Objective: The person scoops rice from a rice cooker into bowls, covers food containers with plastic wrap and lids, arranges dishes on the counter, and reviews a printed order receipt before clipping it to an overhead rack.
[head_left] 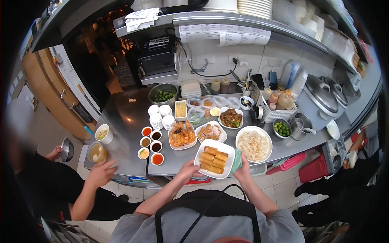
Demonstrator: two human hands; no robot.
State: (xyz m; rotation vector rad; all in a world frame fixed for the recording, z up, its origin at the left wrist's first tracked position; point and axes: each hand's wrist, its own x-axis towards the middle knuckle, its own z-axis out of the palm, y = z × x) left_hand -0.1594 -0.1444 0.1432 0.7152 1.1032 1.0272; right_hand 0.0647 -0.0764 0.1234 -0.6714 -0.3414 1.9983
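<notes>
A white square dish [231,150] of fried spring rolls [213,158] is held up in front of me at the counter's edge. My left hand [187,171] grips its left rim. On the other side, my right hand [243,167] is closed on a green cloth [237,160] against the dish's right rim. Just behind stand a dish of sliced meat [211,133], a dish of fried shrimp [182,135], a bowl of fried rice [254,144] and a dish of browned meat with greens [231,118].
Small sauce cups [157,158] and stacked white cups [156,120] stand to the left. At left, a person's hand [99,173] is near a tub of soup [97,151]; another person [344,182] is at right. Bottles fill a white basket [279,116]. A shelf [251,20] overhangs.
</notes>
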